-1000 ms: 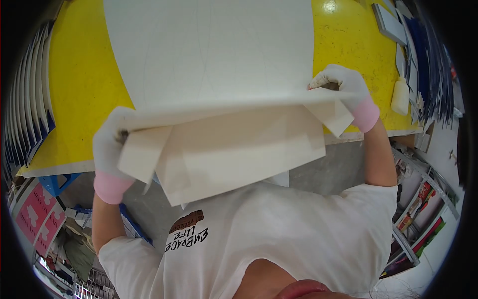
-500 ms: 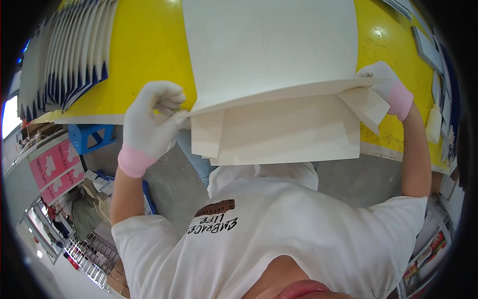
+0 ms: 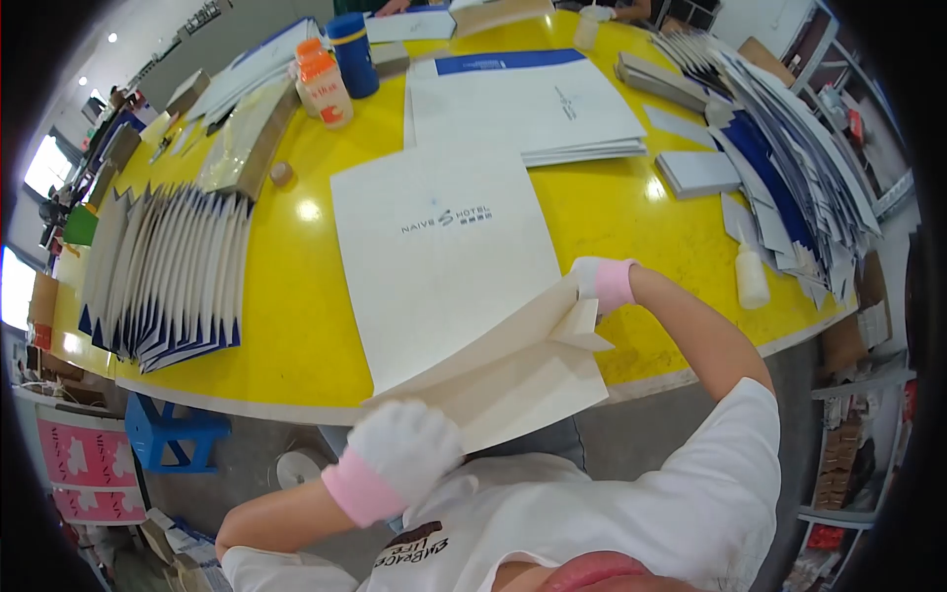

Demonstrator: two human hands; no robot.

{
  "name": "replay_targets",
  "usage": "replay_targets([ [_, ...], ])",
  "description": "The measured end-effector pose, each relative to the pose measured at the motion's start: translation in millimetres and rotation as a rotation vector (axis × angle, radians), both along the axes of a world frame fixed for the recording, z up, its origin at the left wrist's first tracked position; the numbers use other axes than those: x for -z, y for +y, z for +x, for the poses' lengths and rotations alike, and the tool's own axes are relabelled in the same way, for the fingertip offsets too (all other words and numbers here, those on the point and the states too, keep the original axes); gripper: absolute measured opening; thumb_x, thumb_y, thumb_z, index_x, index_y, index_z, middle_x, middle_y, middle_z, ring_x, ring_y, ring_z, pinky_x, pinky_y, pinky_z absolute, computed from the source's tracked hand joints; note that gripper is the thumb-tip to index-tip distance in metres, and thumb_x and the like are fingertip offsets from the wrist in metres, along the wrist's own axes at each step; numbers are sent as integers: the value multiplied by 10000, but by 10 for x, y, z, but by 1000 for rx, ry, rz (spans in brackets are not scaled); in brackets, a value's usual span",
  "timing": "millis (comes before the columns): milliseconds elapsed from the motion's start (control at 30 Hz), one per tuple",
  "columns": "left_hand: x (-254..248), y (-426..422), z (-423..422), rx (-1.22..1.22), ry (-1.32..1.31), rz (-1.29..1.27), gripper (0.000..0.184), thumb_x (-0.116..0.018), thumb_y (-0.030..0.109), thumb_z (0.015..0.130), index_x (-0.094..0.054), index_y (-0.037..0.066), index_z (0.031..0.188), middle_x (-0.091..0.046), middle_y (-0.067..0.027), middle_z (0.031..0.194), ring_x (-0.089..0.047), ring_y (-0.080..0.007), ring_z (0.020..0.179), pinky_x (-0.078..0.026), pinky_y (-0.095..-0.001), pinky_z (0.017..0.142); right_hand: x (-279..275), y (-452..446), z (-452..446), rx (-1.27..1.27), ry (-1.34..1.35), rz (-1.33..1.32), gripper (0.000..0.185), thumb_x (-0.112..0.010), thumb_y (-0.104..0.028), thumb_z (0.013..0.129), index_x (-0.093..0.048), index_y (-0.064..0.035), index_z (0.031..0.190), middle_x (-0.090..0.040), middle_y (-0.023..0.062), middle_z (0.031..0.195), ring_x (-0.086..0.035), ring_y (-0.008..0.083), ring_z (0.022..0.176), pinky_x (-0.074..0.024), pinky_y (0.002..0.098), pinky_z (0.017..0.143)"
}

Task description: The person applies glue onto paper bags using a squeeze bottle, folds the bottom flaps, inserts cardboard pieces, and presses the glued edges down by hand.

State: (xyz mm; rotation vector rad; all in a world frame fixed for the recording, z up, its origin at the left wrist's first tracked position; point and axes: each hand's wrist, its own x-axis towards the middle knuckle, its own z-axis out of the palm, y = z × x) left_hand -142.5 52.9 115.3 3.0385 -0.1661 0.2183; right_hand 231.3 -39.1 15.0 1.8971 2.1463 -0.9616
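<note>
A white paper bag [image 3: 444, 257], printed "NAIVE HOTEL", lies on the yellow table with its near end folded open into flaps and hanging over the edge. My right hand [image 3: 600, 282], in a white glove with a pink cuff, is closed on the right corner of the open end; its fingertips are partly hidden by the paper. My left hand [image 3: 406, 456], gloved alike, is curled at the left corner of that end. It is slightly blurred and covers the paper there, so its fingertips do not show.
Folded bags [image 3: 168, 276] stand in a row at left. More flat bags [image 3: 523, 104] lie beyond. An orange-capped bottle [image 3: 324, 87] and a blue canister [image 3: 352, 57] stand at the back. A glue bottle [image 3: 751, 276] lies at right, near piled bags. Another person's hand [image 3: 597, 13] shows far off.
The view has lifted to show more of the table. My left hand has moved down towards my body and curled tighter. The bag's open end now slants, its right side higher.
</note>
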Motion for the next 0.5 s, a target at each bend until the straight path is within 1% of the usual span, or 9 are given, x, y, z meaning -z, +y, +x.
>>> replay_targets([
  [67,208,265,36,-130,147,156,136,-652,243,737,-657,115,786,-535,-34,724,-569,-214,763,-445,-359,653,-64,46,-39,262,174,-161,239,-755,-164,701,-719,-17,887,-724,118,798,-709,196,691,-557,295,614],
  [133,265,484,95,-201,217,207,147,-635,239,757,-677,107,805,-597,-60,813,-591,-242,887,-463,-386,745,-274,74,-126,554,322,-347,235,-733,-152,734,-716,2,910,-726,105,786,-705,165,659,-551,270,580],
  [233,363,823,190,-247,208,203,127,-621,207,771,-684,103,806,-629,-74,882,-604,-259,936,-489,-392,778,-688,28,-387,638,348,-346,286,-704,-164,775,-695,13,998,-728,108,845,-709,196,755,-563,304,663],
  [333,296,984,283,-315,310,214,112,-610,173,774,-694,106,805,-650,-79,944,-606,-269,970,-504,-399,810,-742,-165,-305,566,352,-8,478,-720,-149,749,-613,-3,1191,-692,117,1022,-660,141,962,-533,304,851],
  [433,253,1110,341,-337,355,144,103,-607,143,763,-700,108,792,-652,-78,950,-609,-272,971,-511,-400,816,-1081,-376,-508,626,543,402,652,-750,-321,768,-540,10,1290,-645,177,1191,-609,269,1127,-473,342,959],
  [500,254,1152,414,-345,398,131,99,-613,135,753,-701,111,790,-655,-78,952,-612,-283,967,-510,-400,819,-1156,-347,-858,420,328,576,701,-758,-328,764,-499,12,1320,-630,196,1203,-593,314,1141,-458,354,980],
])
